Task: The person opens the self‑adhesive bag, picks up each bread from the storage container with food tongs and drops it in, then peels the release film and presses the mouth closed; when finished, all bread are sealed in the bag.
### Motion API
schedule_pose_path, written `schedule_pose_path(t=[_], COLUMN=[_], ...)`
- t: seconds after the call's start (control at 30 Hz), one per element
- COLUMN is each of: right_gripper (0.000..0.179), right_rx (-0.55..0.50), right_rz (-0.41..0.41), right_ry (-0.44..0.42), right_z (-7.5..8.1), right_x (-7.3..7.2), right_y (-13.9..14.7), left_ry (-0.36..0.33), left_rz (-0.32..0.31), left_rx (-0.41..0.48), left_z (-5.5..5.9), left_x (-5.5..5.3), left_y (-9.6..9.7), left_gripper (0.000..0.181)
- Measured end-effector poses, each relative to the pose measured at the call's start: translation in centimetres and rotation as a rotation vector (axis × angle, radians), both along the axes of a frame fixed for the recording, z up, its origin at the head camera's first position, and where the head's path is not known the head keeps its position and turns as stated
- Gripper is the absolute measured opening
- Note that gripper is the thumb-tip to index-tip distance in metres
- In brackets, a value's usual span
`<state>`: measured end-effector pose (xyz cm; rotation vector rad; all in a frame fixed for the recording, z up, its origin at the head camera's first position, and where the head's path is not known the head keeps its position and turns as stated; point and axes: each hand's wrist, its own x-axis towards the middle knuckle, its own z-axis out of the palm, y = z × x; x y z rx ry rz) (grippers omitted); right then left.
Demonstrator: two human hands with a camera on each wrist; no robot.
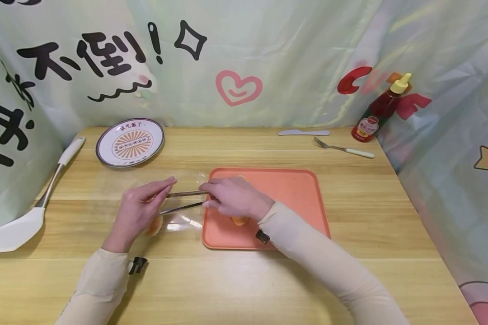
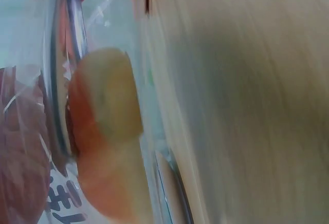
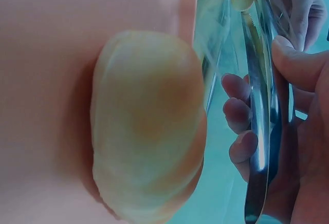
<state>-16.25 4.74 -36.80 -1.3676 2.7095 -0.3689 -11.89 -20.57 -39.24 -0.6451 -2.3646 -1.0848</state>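
My right hand (image 1: pixel 237 196) grips metal tongs (image 3: pixel 259 126), its thumb on one arm and fingers curled round the other. The tongs point left, their tips at a bread bun (image 2: pixel 108 136) that appears inside a clear plastic bag (image 1: pixel 183 222). My left hand (image 1: pixel 140 205) holds the bag, thumb and fingers close together beside the tong arms; the bun shows below this hand in the head view. Under my right forearm and hand, a second bun (image 3: pixel 149 126) lies on the pink tray (image 1: pixel 288 203), partly hidden in the head view.
A white plate (image 1: pixel 132 143) stands at the back left, with a white-handled spatula (image 1: pixel 28 223) at the left edge. At the back right lie a knife (image 1: pixel 303 132) and a fork (image 1: pixel 343 148), near a red sauce bottle (image 1: pixel 376 115). Printed curtains enclose the table.
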Motion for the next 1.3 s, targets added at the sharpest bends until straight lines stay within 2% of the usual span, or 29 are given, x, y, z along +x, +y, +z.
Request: schedule_pose_path(t=[0.2, 0.43, 0.73, 1.0, 1.17, 1.3], right_gripper=[0.04, 0.043, 0.042, 0.043, 0.043, 0.045], right_rx=[0.028, 0.069, 0.081, 0.026, 0.039, 0.05], right_rz=[-0.004, -0.033, -0.085, -0.182, -0.223, -0.263], right_ry=[0.03, 0.008, -0.066, -0.201, -0.23, -0.217], right_z=[-0.1, 0.1, 1.6, 2.7, 3.1, 3.7], right_x=[0.1, 0.3, 0.9, 1.1, 1.5, 2.0], right_y=[-0.3, 0.1, 1.6, 3.9, 5.2, 6.6], left_ry=[-0.019, -0.037, -0.059, -0.039, -0.035, -0.029], left_rz=[0.001, 0.005, 0.014, 0.031, 0.031, 0.028], left_rx=[-0.007, -0.003, -0.008, -0.01, -0.01, -0.013], left_z=[0.0, -0.3, -0.3, -0.4, -0.4, -0.3], left_x=[0.0, 0.0, 0.0, 0.0, 0.0, 0.0], left_y=[0.1, -0.2, -0.4, -0.6, -0.7, -0.6], left_gripper=[0.025, 0.024, 0.022, 0.022, 0.022, 0.021])
